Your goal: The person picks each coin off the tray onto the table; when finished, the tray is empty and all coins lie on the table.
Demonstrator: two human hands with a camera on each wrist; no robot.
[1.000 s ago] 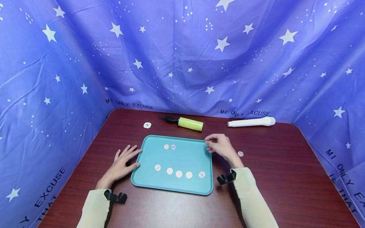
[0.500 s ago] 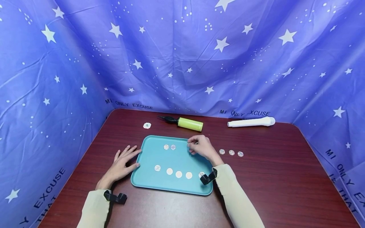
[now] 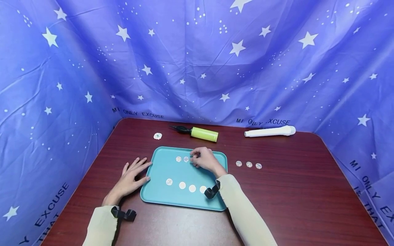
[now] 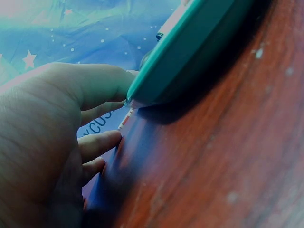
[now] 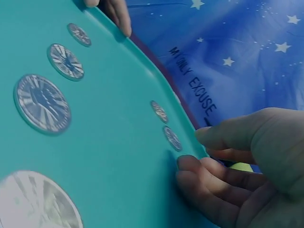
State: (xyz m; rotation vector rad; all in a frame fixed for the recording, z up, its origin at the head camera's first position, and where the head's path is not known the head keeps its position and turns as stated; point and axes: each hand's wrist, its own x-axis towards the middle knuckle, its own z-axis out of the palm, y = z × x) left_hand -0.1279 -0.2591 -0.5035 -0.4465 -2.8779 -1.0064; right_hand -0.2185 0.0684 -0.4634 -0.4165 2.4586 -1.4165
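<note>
My left hand (image 3: 129, 179) rests at the left rim of the turquoise tray (image 3: 163, 196), fingers spread and relaxed. In the left wrist view its fingers (image 4: 104, 85) touch the tray's edge. My right hand (image 3: 204, 160) is over the tray's far half, fingers bent, just right of two round coin-like discs (image 3: 186, 159). In the right wrist view a gap shows between its fingertips, and I cannot tell whether a disc is hidden among its fingers (image 5: 228, 133). Several silvery discs (image 3: 182, 185) lie along the tray's near half; the right wrist strap (image 3: 212, 191) covers part of that row.
Three more discs (image 3: 249, 164) lie on the dark red table (image 3: 277, 191) right of the tray. Behind the tray are a scalloped white disc (image 3: 157, 136), a green-and-black hand pump (image 3: 204, 134) and a white microphone-shaped object (image 3: 271, 131). A blue star-patterned curtain (image 3: 197, 51) surrounds the table.
My right hand has moved left, from the tray's right rim to beside the two far discs. Its forearm has uncovered two discs on the table at right. The left hand has stayed put.
</note>
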